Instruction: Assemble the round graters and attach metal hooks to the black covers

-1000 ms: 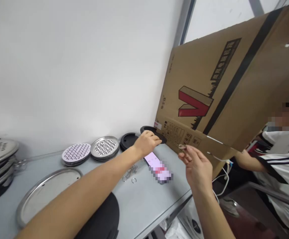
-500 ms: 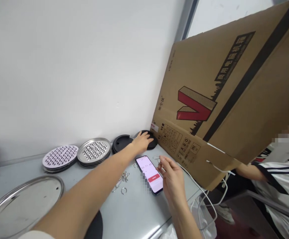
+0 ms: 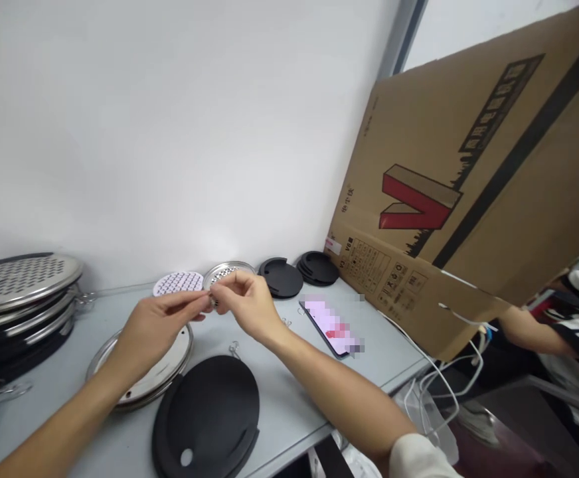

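My left hand (image 3: 163, 325) and my right hand (image 3: 249, 305) meet above the middle of the table, both closed in a pinch. Between their fingertips is a small metal ring (image 3: 213, 301), mostly covered by the fingers. Behind my right hand stands a round steel grater plate (image 3: 227, 267), and a pinkish grater plate (image 3: 177, 284) lies to its left. Under my left forearm is a stack of smooth steel round plates (image 3: 167, 362). In front of both hands lies a black round plate (image 3: 214, 411) with a hole. More loose metal rings (image 3: 234, 348) rest behind it.
A phone (image 3: 329, 325) lies right of my arm. Black round plates (image 3: 282, 275) and another black stack (image 3: 319, 267) sit by the wall. A large cardboard box (image 3: 419, 199) leans at the right, near white cables (image 3: 449, 388) and another person's arm (image 3: 528, 332). Stacked graters (image 3: 20, 285) stand far left.
My view has turned left. My left hand has come back from the black plates by the wall, and my right hand has moved left from beside the phone. Their fingertips now meet.
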### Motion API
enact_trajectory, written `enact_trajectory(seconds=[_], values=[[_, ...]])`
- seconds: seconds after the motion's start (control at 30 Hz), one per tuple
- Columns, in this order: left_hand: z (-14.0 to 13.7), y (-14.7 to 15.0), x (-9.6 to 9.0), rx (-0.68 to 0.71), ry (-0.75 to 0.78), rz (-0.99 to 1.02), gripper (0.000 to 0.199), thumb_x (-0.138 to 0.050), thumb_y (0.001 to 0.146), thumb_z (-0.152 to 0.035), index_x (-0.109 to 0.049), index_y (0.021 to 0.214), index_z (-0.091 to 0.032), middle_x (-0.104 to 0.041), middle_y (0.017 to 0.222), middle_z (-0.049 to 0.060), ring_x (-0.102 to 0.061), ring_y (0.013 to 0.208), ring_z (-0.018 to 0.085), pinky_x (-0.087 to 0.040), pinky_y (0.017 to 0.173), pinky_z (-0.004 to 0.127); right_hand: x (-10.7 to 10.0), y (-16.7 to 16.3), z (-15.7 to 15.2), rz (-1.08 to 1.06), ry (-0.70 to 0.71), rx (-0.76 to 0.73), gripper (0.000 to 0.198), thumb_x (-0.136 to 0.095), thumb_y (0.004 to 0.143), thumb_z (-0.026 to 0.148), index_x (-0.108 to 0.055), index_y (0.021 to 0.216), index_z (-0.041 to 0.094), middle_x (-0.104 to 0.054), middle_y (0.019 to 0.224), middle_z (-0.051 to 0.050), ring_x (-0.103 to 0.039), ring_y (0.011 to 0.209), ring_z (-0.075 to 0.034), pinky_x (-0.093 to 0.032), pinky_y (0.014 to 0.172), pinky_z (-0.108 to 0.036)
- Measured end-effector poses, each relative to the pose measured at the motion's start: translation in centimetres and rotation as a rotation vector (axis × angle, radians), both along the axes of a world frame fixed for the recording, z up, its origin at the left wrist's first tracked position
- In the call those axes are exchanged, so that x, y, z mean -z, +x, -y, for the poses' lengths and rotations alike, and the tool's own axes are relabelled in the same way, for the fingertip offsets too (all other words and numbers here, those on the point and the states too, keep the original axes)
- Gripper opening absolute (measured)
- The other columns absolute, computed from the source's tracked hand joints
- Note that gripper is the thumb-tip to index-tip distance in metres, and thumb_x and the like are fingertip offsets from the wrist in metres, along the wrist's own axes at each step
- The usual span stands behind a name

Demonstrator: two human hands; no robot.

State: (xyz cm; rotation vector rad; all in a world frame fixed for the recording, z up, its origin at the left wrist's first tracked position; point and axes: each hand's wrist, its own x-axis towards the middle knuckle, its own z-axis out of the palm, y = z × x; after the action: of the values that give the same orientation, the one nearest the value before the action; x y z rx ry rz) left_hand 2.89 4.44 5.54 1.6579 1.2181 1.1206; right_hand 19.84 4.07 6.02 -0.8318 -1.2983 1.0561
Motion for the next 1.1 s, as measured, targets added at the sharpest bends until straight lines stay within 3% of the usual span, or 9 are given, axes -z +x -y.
enact_trajectory(seconds=[0.1, 0.2, 0.33, 0.43, 0.63, 0.73, 0.83, 0.93, 1.1], values=[[0.2, -1.3, 1.7, 0.037, -0.137, 0.210, 0.038, -0.074, 0.075, -0.049, -0.077, 0.103, -0.022, -0.076, 0.105, 0.006, -0.072, 0.097, 0.027, -0.058, 0.090, 0.041, 1.2, -0.9, 0.2, 0.150, 0.078, 0.016, 0.014, -0.069, 0.078, 0.031, -0.073, 0.073, 0.019, -0.067, 0.063, 0.001, -0.060, 0.058, -0.013, -0.047, 0.055, -0.023], [1.0, -1.0, 2.9, 0.168, -0.154, 0.301, 0.040, -0.073, 0.079, -0.045, -0.073, 0.112, -0.023, -0.074, 0.112, 0.007, -0.069, 0.103, 0.027, -0.059, 0.088, 0.039, 2.9, -0.9, 1.1, 0.158, 0.072, 0.079, 0.018, -0.067, 0.081, 0.035, -0.074, 0.079, 0.018, -0.065, 0.060, 0.001, -0.057, 0.052, -0.012, -0.045, 0.050, -0.023], [2.7, -0.2, 3.1, 0.114, -0.096, 0.231, 0.037, -0.075, 0.078, -0.039, -0.073, 0.109, -0.020, -0.077, 0.094, 0.007, -0.073, 0.083, 0.023, -0.060, 0.077, 0.034, 4.2, -1.2, 2.4, 0.027, -0.057, 0.031, 0.023, -0.072, 0.077, 0.039, -0.071, 0.078, 0.016, -0.065, 0.056, 0.000, -0.060, 0.047, -0.013, -0.049, 0.047, -0.024], [3.3, -0.2, 2.8, 0.032, -0.032, 0.169, 0.031, -0.072, 0.079, -0.039, -0.075, 0.101, -0.018, -0.076, 0.086, 0.006, -0.071, 0.073, 0.020, -0.059, 0.069, 0.030, 4.2, -1.4, 2.5, -0.099, -0.153, -0.036, 0.025, -0.077, 0.073, 0.038, -0.068, 0.076, 0.015, -0.069, 0.058, -0.001, -0.065, 0.050, -0.015, -0.055, 0.052, -0.026], [3.4, -1.1, 2.9, 0.023, 0.184, -0.015, 0.025, -0.064, 0.086, -0.039, -0.075, 0.099, -0.021, -0.074, 0.076, 0.002, -0.066, 0.061, 0.015, -0.053, 0.060, 0.024, 3.8, -1.1, 2.1, -0.275, -0.322, -0.108, 0.022, -0.081, 0.067, 0.028, -0.065, 0.067, 0.013, -0.071, 0.065, -0.004, -0.069, 0.056, -0.014, -0.058, 0.057, -0.025], [3.4, -1.2, 3.3, -0.015, 0.300, -0.115, 0.027, -0.055, 0.091, -0.038, -0.076, 0.094, -0.022, -0.073, 0.075, 0.002, -0.064, 0.058, 0.014, -0.051, 0.060, 0.023, 3.7, -0.9, 2.3, -0.305, -0.368, -0.212, 0.024, -0.082, 0.065, 0.025, -0.069, 0.082, 0.015, -0.071, 0.067, 0.000, -0.069, 0.058, -0.014, -0.058, 0.059, -0.024], [3.2, -1.3, 3.6, -0.040, 0.274, -0.106, 0.027, -0.055, 0.091, -0.039, -0.076, 0.092, -0.021, -0.069, 0.065, 0.000, -0.062, 0.053, 0.013, -0.051, 0.059, 0.022, 3.7, -1.0, 2.5, -0.228, -0.405, -0.323, 0.029, -0.083, 0.065, 0.026, -0.072, 0.089, 0.014, -0.072, 0.070, -0.002, -0.071, 0.066, -0.015, -0.058, 0.068, -0.027], [2.9, -1.4, 3.6, -0.051, 0.220, -0.032, 0.025, -0.060, 0.088, -0.040, -0.075, 0.088, -0.020, -0.067, 0.062, -0.001, -0.060, 0.052, 0.012, -0.050, 0.055, 0.022, 4.0, -1.1, 2.7, -0.055, -0.300, -0.310, 0.027, -0.081, 0.069, 0.031, -0.073, 0.088, 0.014, -0.072, 0.071, -0.003, -0.071, 0.067, -0.017, -0.058, 0.070, -0.031], [2.7, -1.5, 3.1, 0.036, 0.075, 0.160, 0.027, -0.070, 0.080, -0.039, -0.073, 0.095, -0.017, -0.069, 0.071, 0.002, -0.062, 0.059, 0.013, -0.053, 0.057, 0.024, 4.5, -0.7, 2.9, 0.382, 0.094, -0.077, 0.024, -0.061, 0.089, 0.034, -0.073, 0.104, 0.019, -0.070, 0.074, -0.004, -0.067, 0.065, -0.018, -0.054, 0.067, -0.032]])
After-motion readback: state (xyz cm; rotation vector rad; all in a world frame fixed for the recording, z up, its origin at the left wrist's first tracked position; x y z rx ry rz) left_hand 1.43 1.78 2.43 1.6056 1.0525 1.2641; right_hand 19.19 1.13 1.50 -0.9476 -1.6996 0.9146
